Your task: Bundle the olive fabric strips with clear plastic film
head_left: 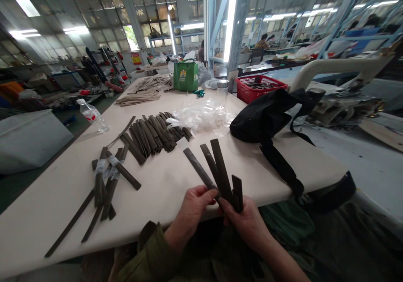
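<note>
Several dark strips [222,168] fan upward out of my right hand [244,219], whose fingers are wrapped round their lower ends. My left hand [195,208] pinches another dark strip [198,167] between thumb and fingers, and this one leans to the left with a clear piece of film at its tip. Both hands nearly touch at the table's front edge. A large pile of similar strips [151,135] lies beyond them. To the left, bundles [115,170] wrapped in clear film are stacked crosswise on the table [163,185].
Clear plastic pieces [201,116] lie mid-table beside a glass jar [222,95]. A black bag [261,116] with straps sits right, before a red basket [258,88]. A plastic bottle [92,114] stands tilted left; a green bag [185,76] is farther back. Sewing machine at right.
</note>
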A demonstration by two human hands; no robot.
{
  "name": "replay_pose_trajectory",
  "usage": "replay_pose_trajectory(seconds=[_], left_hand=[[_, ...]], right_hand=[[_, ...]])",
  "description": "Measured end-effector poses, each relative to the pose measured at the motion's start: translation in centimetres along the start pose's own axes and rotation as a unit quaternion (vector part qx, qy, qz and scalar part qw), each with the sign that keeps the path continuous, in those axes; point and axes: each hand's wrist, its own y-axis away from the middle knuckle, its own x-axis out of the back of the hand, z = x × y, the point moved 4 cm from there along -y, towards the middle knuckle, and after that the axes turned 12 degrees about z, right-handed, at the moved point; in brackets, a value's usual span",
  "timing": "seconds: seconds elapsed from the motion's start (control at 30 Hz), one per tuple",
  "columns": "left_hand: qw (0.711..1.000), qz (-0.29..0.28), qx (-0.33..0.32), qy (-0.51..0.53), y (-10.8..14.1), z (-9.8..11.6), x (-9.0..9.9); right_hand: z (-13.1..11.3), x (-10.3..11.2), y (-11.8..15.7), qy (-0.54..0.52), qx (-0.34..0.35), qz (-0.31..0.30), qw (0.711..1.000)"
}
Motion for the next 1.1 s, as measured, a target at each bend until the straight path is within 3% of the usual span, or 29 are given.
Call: replay_pose_trajectory(seconds=[0.07,0.23,0.43,0.6,0.8,1.0,1.1], left_hand=[[1.0,-0.017,-0.006,-0.011,0.0,0.0,-0.4],[0.988,0.088,-0.079,0.097,-1.0,2.3,0.7],[0.998,-0.019,-0.016,0.064,-0.1,0.3,-0.8],[0.978,0.116,-0.095,0.144,-1.2,3.3,0.9],[0.994,0.036,-0.007,0.107,-0.5,0.8,-0.4],[0.971,0.134,-0.065,0.187,-2.2,4.1,2.1],[0.983,0.105,-0.022,0.152,-1.7,2.6,1.5]], right_hand=[[-0.1,-0.1,-0.3,0.007,0.009,0.01,1.0],[0.2,-0.6,-0.3,0.027,0.033,-0.005,0.999],[0.2,-0.8,-0.9,0.038,0.064,0.013,0.997],[0.4,-0.9,-0.9,0.068,0.073,0.001,0.995],[0.4,-1.2,-1.2,0.068,0.089,0.009,0.994],[1.0,-1.6,-1.3,0.077,0.075,-0.007,0.994],[0.7,-1.7,-1.6,0.084,0.082,-0.005,0.993]])
